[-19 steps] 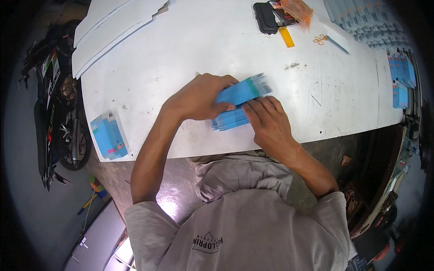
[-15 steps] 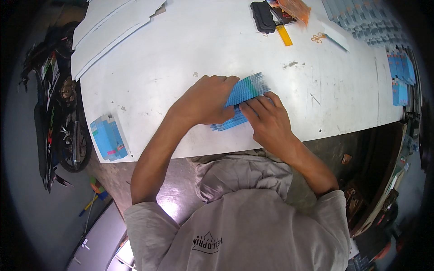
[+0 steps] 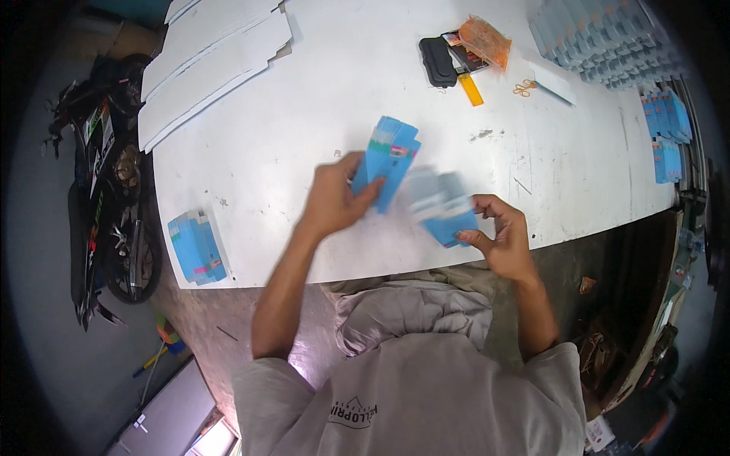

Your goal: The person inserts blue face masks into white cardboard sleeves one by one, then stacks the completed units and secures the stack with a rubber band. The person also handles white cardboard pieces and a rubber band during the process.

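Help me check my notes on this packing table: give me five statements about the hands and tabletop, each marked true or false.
1. The left hand holds a blue bundle. True.
2. The right hand is empty. False: it grips a second bundle, blue at the gripped end and blurred and pale at the other.
3. The yellow strip lies beside the black case. True.
4. The orange packet lies at the left edge of the white table. False: it lies on the far side, near the black case.
5. A blue stack sits at the table's left edge, apart from both hands. True.
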Motion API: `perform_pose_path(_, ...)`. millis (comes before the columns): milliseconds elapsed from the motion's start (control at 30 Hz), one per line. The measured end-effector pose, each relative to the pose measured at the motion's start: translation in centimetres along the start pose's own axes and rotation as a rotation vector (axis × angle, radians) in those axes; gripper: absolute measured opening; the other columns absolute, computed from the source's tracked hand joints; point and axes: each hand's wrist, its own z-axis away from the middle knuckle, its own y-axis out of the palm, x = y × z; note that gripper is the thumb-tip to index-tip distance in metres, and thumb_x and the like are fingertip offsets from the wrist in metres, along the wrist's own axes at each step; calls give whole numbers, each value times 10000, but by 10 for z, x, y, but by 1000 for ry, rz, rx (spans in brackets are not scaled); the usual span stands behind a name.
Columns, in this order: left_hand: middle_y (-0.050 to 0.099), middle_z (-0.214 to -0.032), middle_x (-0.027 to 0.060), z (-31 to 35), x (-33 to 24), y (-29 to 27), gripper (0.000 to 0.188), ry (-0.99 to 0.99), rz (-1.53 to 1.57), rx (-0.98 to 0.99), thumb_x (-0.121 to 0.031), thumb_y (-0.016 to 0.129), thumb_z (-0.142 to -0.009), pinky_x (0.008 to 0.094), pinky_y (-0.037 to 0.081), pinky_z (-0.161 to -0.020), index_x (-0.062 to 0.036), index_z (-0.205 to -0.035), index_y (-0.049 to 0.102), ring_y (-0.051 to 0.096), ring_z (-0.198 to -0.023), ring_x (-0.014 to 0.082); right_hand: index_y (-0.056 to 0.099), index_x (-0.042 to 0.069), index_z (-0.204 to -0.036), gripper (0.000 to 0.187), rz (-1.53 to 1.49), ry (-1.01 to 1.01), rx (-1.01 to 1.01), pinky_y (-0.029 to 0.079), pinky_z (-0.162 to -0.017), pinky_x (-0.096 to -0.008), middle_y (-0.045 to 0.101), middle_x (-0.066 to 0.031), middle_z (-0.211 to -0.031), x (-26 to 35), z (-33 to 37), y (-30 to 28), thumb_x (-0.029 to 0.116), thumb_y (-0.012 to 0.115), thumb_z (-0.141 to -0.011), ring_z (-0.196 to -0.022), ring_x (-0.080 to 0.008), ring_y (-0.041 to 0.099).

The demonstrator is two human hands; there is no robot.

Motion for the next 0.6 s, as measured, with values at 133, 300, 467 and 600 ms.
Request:
perform_pose_path(133, 782, -1069, 179, 17, 6, 63, 358, -60, 476, -72, -60, 724, -958, 322, 596, -777, 70, -1285, 660, 744, -930, 165, 593, -93, -1314, 429, -881, 299, -9, 597, -895, -328, 735, -180, -1157, -14, -8, 25, -6, 748, -923, -1030, -195, 703)
perform_pose_path(300, 767, -1107, 178, 25, 6, 83, 411, -115, 725, -99, -95, 710, -989, 318, 582, -860, 87, -1347, 623, 718, -1013, 157, 604, -89, -1304, 380, -951, 348, -55, 603, -873, -350, 736, -173, -1164, -42, -10, 41, -10, 718, -951, -1005, -196, 706)
perform_pose_path(467, 738, -1103, 222, 33, 10, 81, 638, -203, 535, -59, -290, 810, -917, 383, 577, -857, 78, -1369, 551, 738, -968, 259, 618, -90, -1282, 365, -929, 427, -41, 597, -851, -337, 740, -158, -1153, -41, -9, 46, -8, 730, -944, -978, -180, 710)
perform_pose_path(600, 709, -1143, 168, 31, -40, 86, 649, -199, 221, -146, -266, 873, -851, 384, 563, -905, 38, -1310, 529, 710, -1050, 255, 648, -79, -1243, 378, -763, 337, -42, 594, -838, -333, 744, -140, -1108, -28, -7, 55, 74, 787, -926, -966, -173, 711)
